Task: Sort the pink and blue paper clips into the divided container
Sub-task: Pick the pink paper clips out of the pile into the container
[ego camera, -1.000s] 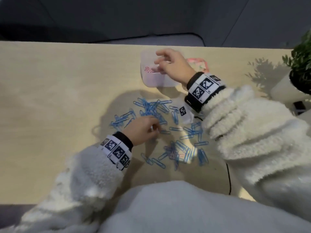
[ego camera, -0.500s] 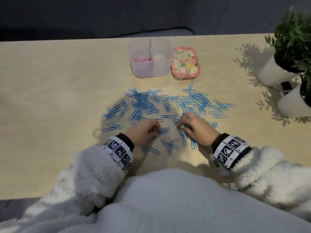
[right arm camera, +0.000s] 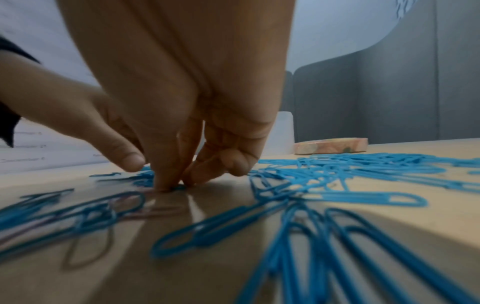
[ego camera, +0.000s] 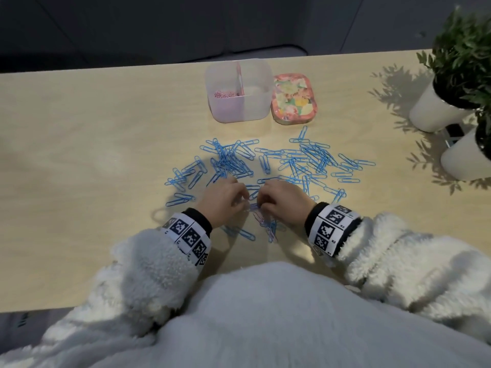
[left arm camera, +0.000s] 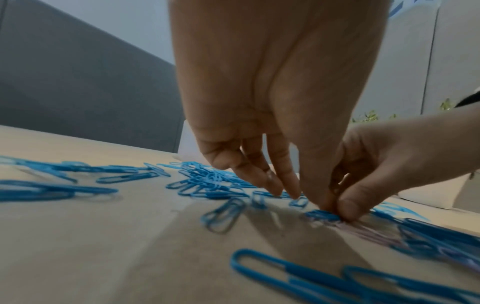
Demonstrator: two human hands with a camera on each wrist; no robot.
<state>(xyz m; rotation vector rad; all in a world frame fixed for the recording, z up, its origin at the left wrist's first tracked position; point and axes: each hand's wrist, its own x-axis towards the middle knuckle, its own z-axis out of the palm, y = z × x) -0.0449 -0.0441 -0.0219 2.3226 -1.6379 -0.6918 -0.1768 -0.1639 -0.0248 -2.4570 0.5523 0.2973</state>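
Here, tabletop [ego camera: 79, 144] carries the divided container [ego camera: 253, 107] at the far edge, pink clips [ego camera: 225, 94] in its left compartment. Blue paper clips [ego camera: 313, 158] spread mid-tabletop. Left hand [ego camera: 221, 200] and right hand [ego camera: 285, 203] meet near the front edge, fingertips pressed down on tangled pink and blue clips [left arm camera: 322, 216]; actual grip unclear.

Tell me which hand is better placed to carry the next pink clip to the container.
Probably the right hand: its fingertips already press on the pink clips, and the divided container stands ahead. The left hand rests on blue clips.
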